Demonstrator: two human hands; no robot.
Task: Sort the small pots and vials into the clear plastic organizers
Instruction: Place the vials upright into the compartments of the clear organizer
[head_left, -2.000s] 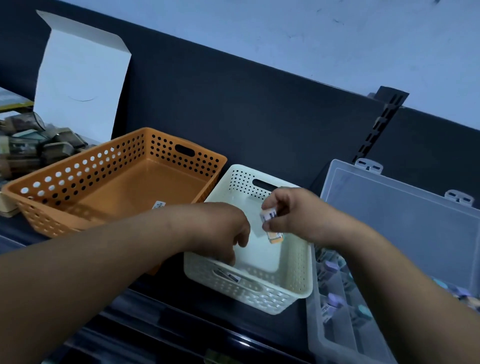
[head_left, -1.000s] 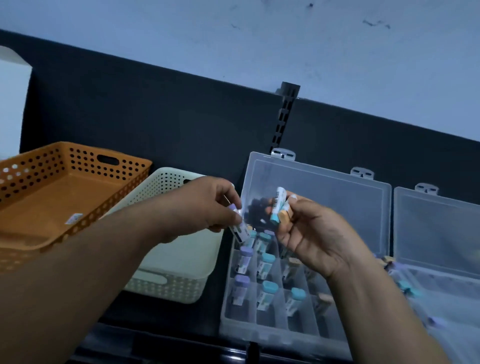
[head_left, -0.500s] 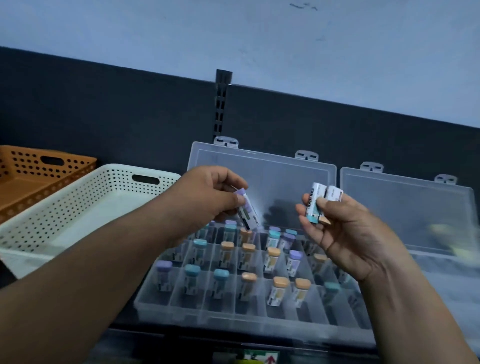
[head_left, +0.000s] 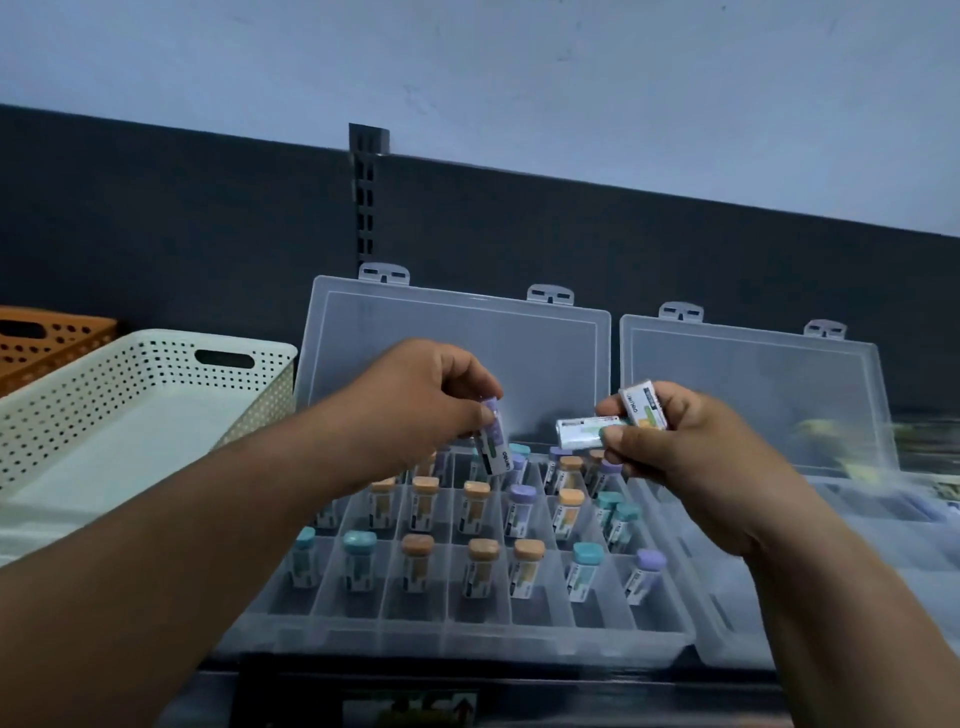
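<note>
Above the far rows of the near clear organizer (head_left: 467, 644), the fingers (head_left: 462, 371) of the left hand (head_left: 415, 405) were curled round a purple-capped vial (head_left: 493, 441), pinching it near the cap. Its long axis stood close to upright, with the cap up and tipped slightly left and the base pointing down at the compartments. Just to the right, the right hand (head_left: 675, 457) gripped two more. A pale vial (head_left: 582, 431) lay almost level, its free end pointing left toward the other hand, and a white-labelled vial (head_left: 644, 410) above it slanted up and to the left. Below them, the organizer's compartments held vials with teal, orange and purple caps, mostly one to a cell, caps up and leaning back. Its lid (head_left: 467, 353) stood open against the dark back panel. A second clear organizer (head_left: 753, 379), also open, sat just beside it on the right, its contents blurred. To the left were a white perforated basket (head_left: 140, 415) and, beyond that, an orange basket (head_left: 47, 338).
</note>
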